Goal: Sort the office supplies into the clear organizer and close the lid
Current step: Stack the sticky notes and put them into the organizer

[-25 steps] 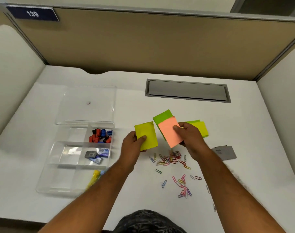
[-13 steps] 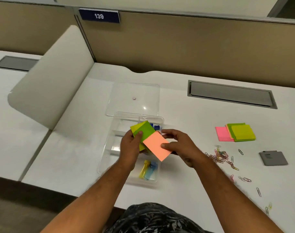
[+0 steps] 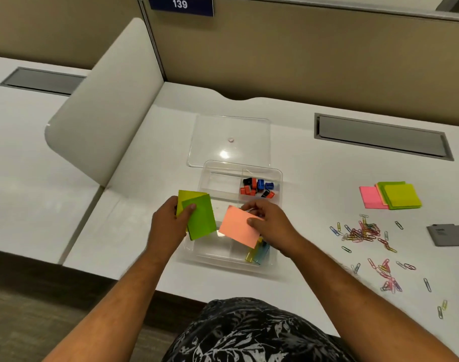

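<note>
Two hands over clear organizer (image 3: 278, 176), which sits open on white desk (image 3: 301, 142). Left hand (image 3: 168, 223) pinches green sticky pad (image 3: 201, 219) with a yellow pad (image 3: 182, 198) behind it, above organizer's left edge. Right hand (image 3: 271, 226) pinches orange sticky pad (image 3: 239, 227) over the middle compartments. Small red, blue, black clips (image 3: 257, 188) in far right compartment. Lid (image 3: 229, 141) flat on desk just behind organizer. Paper clips (image 3: 364, 231) scattered right; more sticky pads (image 3: 391, 195) near them.
</note>
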Motion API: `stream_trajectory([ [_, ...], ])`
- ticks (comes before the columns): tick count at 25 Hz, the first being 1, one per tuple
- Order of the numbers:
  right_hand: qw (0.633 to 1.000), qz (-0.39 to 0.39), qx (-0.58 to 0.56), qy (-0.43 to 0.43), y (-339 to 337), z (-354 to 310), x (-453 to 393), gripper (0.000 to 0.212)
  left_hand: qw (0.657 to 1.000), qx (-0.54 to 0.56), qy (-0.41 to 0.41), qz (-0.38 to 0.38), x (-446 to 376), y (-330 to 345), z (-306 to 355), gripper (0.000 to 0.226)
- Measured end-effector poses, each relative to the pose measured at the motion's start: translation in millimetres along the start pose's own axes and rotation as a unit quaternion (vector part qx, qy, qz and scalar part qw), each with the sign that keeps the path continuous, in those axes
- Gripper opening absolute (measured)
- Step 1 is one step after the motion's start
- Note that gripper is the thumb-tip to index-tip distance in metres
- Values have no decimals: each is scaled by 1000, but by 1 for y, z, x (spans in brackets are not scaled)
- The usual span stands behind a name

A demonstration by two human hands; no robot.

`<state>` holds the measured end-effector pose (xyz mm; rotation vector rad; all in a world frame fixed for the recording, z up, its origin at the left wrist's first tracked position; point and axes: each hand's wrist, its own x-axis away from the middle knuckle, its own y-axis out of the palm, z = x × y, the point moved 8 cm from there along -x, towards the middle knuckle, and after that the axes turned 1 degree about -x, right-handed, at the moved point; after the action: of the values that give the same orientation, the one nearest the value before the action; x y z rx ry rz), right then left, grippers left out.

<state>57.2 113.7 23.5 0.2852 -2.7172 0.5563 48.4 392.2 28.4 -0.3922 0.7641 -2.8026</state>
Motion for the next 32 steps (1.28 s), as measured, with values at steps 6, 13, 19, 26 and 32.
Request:
stream_trajectory([
  [6,982,-70,163,-70,79,-31,-9,44,990,81,-37,105,4,-38,-14,14],
  [13,946,-122,293,-71,112,-17,-12,37,974,152,-56,161,14,-58,-20,14],
  [19,996,-54,52,-53,92,-35,-9,48,964,240,-96,66,20,-28,-16,37],
  [26,985,-43,-159,54,77,-19,-12,34,955,241,-131,-116,29,19,-7,39],
  [32,1000,-4,-19,0,80,-15,-4,39,989,82,-92,-80,32,21,-12,16],
])
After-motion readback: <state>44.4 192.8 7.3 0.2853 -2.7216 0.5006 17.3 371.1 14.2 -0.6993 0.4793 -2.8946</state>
